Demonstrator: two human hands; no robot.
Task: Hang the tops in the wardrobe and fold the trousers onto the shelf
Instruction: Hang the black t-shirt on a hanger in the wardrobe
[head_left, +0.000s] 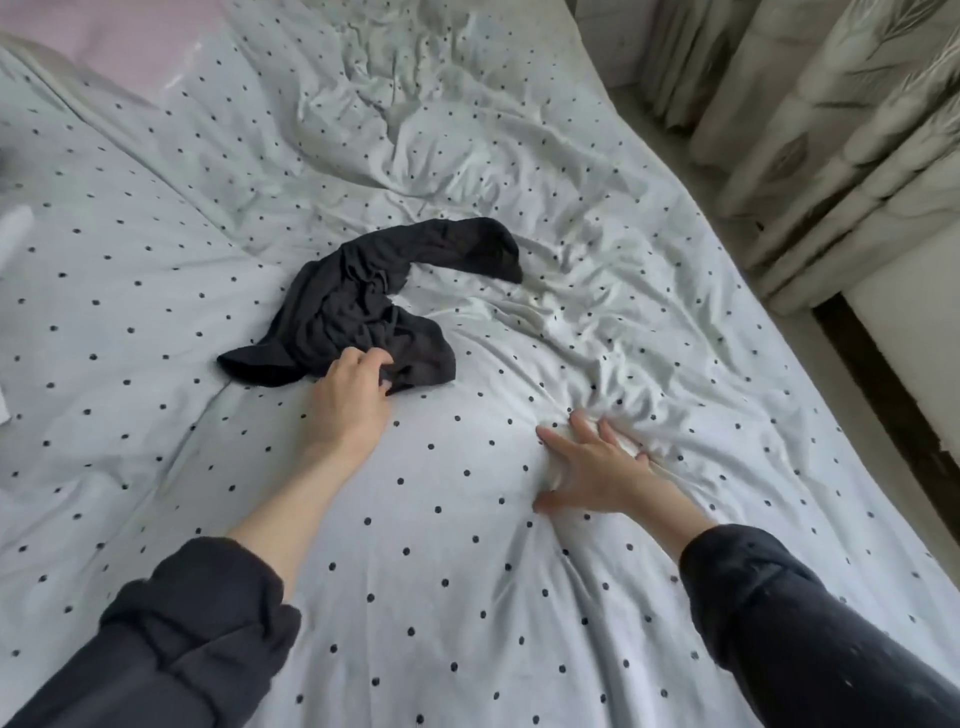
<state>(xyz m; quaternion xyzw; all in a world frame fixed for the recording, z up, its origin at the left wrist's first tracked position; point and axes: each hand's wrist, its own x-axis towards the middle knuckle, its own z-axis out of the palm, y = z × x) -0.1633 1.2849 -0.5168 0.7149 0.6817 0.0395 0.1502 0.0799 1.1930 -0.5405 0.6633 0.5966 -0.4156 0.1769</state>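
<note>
A dark garment is gathered up from the bed.

The right hand (592, 470) is spread flat on the dotted duvet (467, 597) (apparently for support); farther out, the crumpled dark garment (358, 306) is pinched at its near edge by the left hand (353, 387).

Matt dark cloth garment (363, 306) lies crumpled on a soft, wrinkled, dotted cotton-like bedsheet (467, 571)

Left hand (353, 387): fingertips buried in the bunched dark garment (358, 306), whose type, top or trousers, cannot be told from the crumpled heap. White objects (13, 234) at the left edge: cut off and blurred, possibly more laundry. Bed (467, 571) and curtains (831, 130): cropped by the frame.
</note>
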